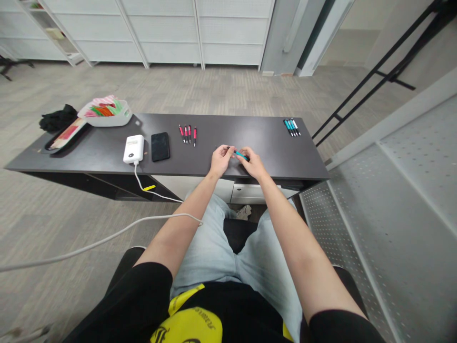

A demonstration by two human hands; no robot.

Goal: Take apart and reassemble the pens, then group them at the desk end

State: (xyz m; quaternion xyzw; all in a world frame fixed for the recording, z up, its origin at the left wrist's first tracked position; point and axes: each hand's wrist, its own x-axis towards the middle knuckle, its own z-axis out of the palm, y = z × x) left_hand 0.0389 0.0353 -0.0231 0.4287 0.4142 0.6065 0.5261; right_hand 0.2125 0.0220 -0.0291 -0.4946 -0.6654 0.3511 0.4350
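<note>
A blue pen (242,156) with a dark grip is held between my two hands, just above the near edge of the dark desk (221,128). My right hand (253,164) is closed around its right part. The fingertips of my left hand (220,160) are pinched at the pen's left end, and the fingers partly hide that end. Several red pens (187,134) with black grips lie left of my hands. At the far right of the desktop, several blue and white pens (292,127) lie side by side.
A black phone (160,146) lies beside a white power bank (134,148), whose cable (143,221) runs across my left forearm. Further left are a white basket (124,114) with colourful items, a dark tray (67,143) and black cloth (59,119). A perforated panel (400,200) stands at right.
</note>
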